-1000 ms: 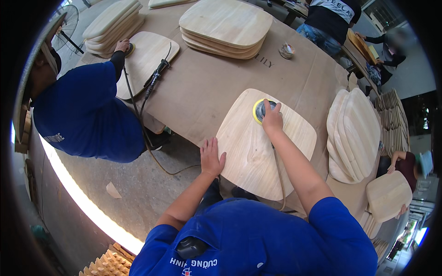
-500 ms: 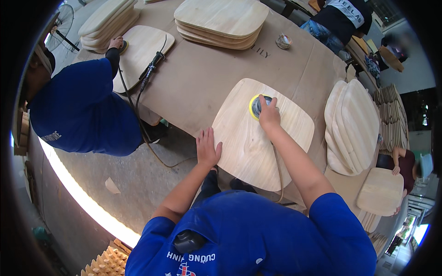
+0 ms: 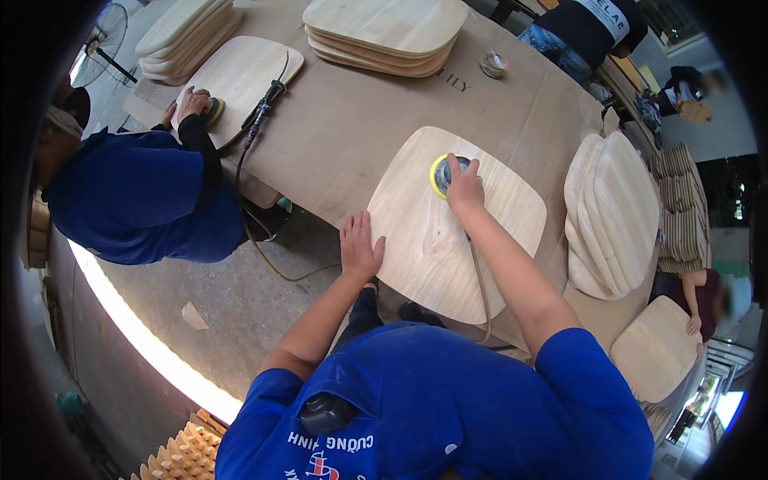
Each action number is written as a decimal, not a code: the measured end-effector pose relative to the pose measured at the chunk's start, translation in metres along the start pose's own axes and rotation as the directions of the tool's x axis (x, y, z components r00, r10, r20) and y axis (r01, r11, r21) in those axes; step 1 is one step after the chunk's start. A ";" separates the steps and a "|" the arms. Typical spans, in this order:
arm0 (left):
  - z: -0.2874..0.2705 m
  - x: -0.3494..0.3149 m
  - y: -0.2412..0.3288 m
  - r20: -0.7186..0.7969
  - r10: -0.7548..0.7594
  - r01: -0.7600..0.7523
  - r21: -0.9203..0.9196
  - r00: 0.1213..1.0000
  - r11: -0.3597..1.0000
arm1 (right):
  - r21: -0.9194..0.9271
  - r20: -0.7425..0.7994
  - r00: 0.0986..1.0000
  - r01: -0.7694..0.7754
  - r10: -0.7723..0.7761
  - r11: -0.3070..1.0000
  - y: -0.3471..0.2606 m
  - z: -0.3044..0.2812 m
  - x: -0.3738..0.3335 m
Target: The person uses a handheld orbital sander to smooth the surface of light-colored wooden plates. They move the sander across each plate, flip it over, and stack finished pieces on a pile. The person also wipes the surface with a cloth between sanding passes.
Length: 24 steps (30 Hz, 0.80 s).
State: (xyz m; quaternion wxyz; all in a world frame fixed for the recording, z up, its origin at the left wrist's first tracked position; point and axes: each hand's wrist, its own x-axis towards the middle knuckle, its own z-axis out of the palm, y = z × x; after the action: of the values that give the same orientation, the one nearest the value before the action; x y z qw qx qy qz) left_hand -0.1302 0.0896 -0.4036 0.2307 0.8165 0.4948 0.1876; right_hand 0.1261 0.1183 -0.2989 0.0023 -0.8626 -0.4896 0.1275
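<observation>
- Right hand point(image 3: 464, 188) is out ahead, arm stretched nearly straight from the shoulder, fingers curled down over the top of a round sander point(image 3: 442, 174) with a yellow pad
- The sander sits on the far part of a pale wooden seat panel point(image 3: 448, 232), which lies flat on the near edge of the table point(image 3: 352, 120)
- A thin hose point(image 3: 480, 280) trails from the sander back along the right forearm towards the body
- Left hand point(image 3: 360, 244) is palm down, fingers spread wide and flat, pressing on the left near edge of the panel; it grips nothing, and the elbow is bent with the forearm coming up from the lower left
- To the right, a leaning row of similar panels point(image 3: 612, 212) stands on edge just beside the one in hand
- At the far side, a stack of panels point(image 3: 384, 32) lies flat, with a small roll of tape point(image 3: 494, 64) near it
- Far left, a co-worker in blue point(image 3: 128, 196) has a hand point(image 3: 190, 104) on a second sander point(image 3: 212, 108) over another panel point(image 3: 240, 76); a dark tool with a cable point(image 3: 268, 92) lies across that board
</observation>
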 end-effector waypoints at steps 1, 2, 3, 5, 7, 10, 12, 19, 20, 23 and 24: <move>0.000 0.000 0.000 -0.004 0.005 -0.005 0.004 1.000 1.000 | 0.004 -0.031 0.999 -0.026 0.026 1.000 0.000 0.000 0.003; 0.001 0.000 0.000 0.001 0.002 -0.002 0.009 1.000 1.000 | 0.003 -0.023 0.999 -0.036 0.036 0.999 0.000 0.001 0.004; 0.001 0.000 0.000 -0.008 0.010 -0.010 0.010 1.000 1.000 | 0.010 0.003 1.000 -0.020 0.020 1.000 -0.001 0.003 0.001; 0.002 0.000 -0.001 -0.007 0.007 -0.007 0.013 1.000 1.000 | 0.024 0.044 0.999 0.013 -0.014 1.000 -0.006 0.012 -0.014; 0.002 0.000 -0.002 -0.021 0.025 -0.024 0.016 0.999 1.000 | 0.054 0.023 0.995 0.093 -0.094 0.994 -0.015 0.022 -0.035; 0.002 0.000 -0.002 -0.015 0.024 -0.023 0.016 1.000 1.000 | 0.068 0.112 0.976 0.177 -0.184 0.982 -0.024 0.027 -0.057; 0.002 0.000 -0.002 -0.006 0.018 -0.018 0.013 1.000 1.000 | 0.075 0.182 0.959 0.208 -0.219 0.975 -0.027 0.024 -0.059; -0.001 0.000 0.000 0.015 0.000 0.000 0.005 1.000 1.000 | 0.034 0.021 1.000 -0.012 0.011 0.999 -0.013 0.003 0.004; -0.001 0.001 0.000 0.020 0.000 0.000 0.004 1.000 1.000 | 0.032 0.002 1.000 -0.026 0.026 0.999 -0.010 0.003 0.009; -0.001 0.001 0.001 0.027 -0.007 0.007 0.007 1.000 1.000 | 0.038 -0.035 0.999 -0.031 0.032 0.999 -0.008 0.007 0.010; 0.000 0.001 0.000 0.020 -0.003 0.003 0.000 1.000 1.000 | 0.050 -0.014 1.000 -0.018 0.019 0.999 -0.010 0.011 0.004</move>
State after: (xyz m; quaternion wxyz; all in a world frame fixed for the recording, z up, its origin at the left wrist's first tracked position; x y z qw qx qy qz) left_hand -0.1297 0.0903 -0.4029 0.2357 0.8177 0.4937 0.1790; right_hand 0.1173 0.1253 -0.3092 0.0262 -0.8676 -0.4784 0.1334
